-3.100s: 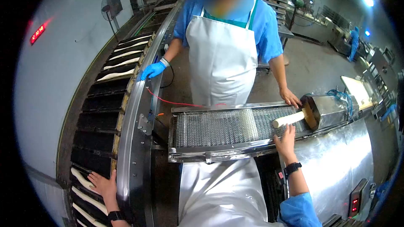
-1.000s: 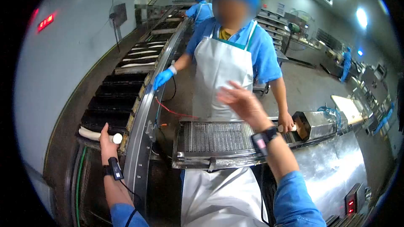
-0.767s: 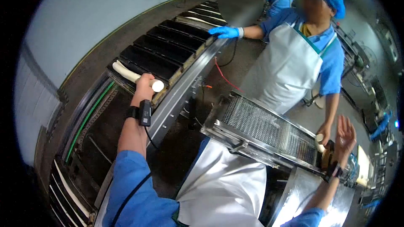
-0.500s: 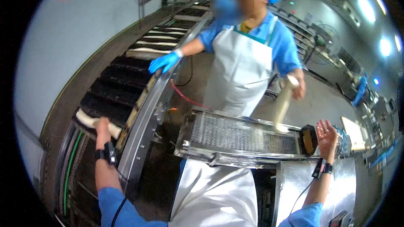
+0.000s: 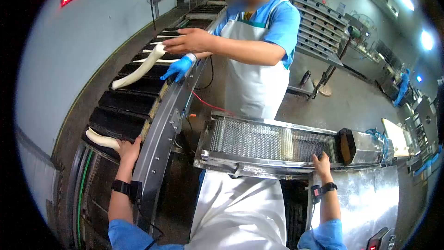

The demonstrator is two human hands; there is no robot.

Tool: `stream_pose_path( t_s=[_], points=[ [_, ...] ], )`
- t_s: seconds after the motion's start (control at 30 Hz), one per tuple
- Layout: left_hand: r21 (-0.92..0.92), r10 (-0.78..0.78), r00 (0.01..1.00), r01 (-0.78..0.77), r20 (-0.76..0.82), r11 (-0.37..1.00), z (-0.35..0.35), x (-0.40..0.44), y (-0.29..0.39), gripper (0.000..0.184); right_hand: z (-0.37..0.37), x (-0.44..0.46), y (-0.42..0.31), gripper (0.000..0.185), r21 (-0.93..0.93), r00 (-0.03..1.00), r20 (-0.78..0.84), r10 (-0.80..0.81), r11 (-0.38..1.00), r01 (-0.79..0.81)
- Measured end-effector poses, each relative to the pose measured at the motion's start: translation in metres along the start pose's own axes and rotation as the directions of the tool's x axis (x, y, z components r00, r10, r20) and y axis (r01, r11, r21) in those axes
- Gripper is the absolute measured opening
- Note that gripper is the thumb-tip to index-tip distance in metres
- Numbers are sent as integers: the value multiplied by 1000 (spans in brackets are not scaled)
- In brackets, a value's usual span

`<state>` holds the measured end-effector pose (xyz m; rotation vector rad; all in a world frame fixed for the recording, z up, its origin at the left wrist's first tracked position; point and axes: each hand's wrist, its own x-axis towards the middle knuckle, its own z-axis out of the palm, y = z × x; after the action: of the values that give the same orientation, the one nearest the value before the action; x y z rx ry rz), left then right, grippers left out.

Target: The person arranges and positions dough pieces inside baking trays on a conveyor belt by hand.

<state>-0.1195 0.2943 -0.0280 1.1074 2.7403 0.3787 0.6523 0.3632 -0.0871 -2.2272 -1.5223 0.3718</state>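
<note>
My left hand point(image 5: 129, 151) is at the near end of the slatted conveyor, its fingertips touching the right end of a pale dough strip point(image 5: 101, 139) in a black trough. Its thumb stands apart from the fingers. Over the front rim of the mesh conveyor point(image 5: 249, 140) is my right hand point(image 5: 322, 163), fingers apart and nothing in it. A pale dough strip point(image 5: 288, 143) lies crosswise on the mesh, left of that hand. Across from me, a co-worker's bare hand point(image 5: 189, 40) holds a long dough strip point(image 5: 138, 67) over the troughs.
The co-worker's blue-gloved hand point(image 5: 179, 67) rests at the metal rail point(image 5: 159, 134) of the slatted conveyor. A metal housing point(image 5: 367, 147) stands at the mesh's right end, above a steel surface point(image 5: 365, 194). Stacked trays point(image 5: 319, 28) stand behind.
My left hand has shifted to the dough's right end. My right hand has come left and down to the mesh. The co-worker has swung a dough strip from the mesh side to the troughs.
</note>
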Motion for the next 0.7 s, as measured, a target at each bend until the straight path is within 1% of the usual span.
stream_pose_path(
  t_s=[0.03, 0.07, 0.1, 0.13, 0.17, 0.2, 0.23, 0.27, 0.33, 0.37, 0.43, 0.47, 0.5, 0.53, 0.6, 0.63, 0.7],
  points=[
    [4, -5, 1000, 5, 9, 1000, -11, -14, 7, 87, 8, -4, -6, 76, -180, 998, -40, -49, 983, 41],
    [84, 62, 997, -59, -38, 995, -25, -27, 16, 84, 1, -19, -34, 72, -286, 1000, 1, 22, 958, -21],
    [168, 131, 988, -117, -76, 979, -31, -34, 19, 83, 7, -22, -35, 72, -289, 1000, 7, 21, 957, -18],
    [228, 247, 934, -189, -259, 955, -16, -29, 6, 82, 13, -25, -33, 69, -366, 997, -69, -45, 930, 16],
    [232, 242, 936, -184, -254, 955, -2, -19, -4, 82, 19, -26, -33, 66, -443, 983, -141, -118, 896, 44],
    [272, 277, 920, -201, -278, 941, -2, -17, -2, 77, 15, -30, -45, 64, -415, 987, -141, -77, 910, 12],
    [314, 313, 902, -218, -297, 924, -2, -17, 0, 72, 17, -29, -44, 64, -417, 988, -133, -77, 909, 15],
    [316, 311, 904, -216, -293, 924, -2, -17, 2, 72, 18, -27, -42, 65, -403, 979, -181, -95, 915, 14],
    [315, 222, 956, -155, -191, 936, -19, -29, 27, 67, 17, -21, -35, 66, -375, 959, -253, -129, 927, 26],
    [314, 223, 957, -157, -187, 936, -14, -26, 24, 67, 17, -21, -33, 66, -379, 959, -252, -128, 925, 24],
    [223, 230, 912, -160, -340, 962, -3, -20, 19, 65, 14, -18, -24, 65, -320, 936, -329, -122, 947, 11],
    [224, 235, 912, -165, -337, 961, -2, -16, 18, 65, 17, -16, -16, 64, -347, 903, -393, -174, 938, 30],
    [206, 215, 926, -155, -311, 966, -3, -13, 16, 65, 15, -13, -10, 64, -346, 904, -392, -169, 938, 26],
    [188, 194, 939, -144, -285, 972, -4, -10, 16, 65, 12, -10, -5, 64, -319, 903, -412, -122, 948, -18],
    [199, 185, 935, -128, -301, 972, -5, -6, 18, 66, 8, -10, -5, 63, -280, 897, -440, -48, 956, -86],
    [207, 174, 932, -111, -317, 972, -5, -5, 21, 66, 8, -8, -5, 63, -281, 898, -439, -42, 955, -92],
    [196, 166, 943, -111, -289, 974, -11, -5, 25, 67, 5, -7, 1, 62, -270, 890, -454, -37, 958, -98]
  ],
)
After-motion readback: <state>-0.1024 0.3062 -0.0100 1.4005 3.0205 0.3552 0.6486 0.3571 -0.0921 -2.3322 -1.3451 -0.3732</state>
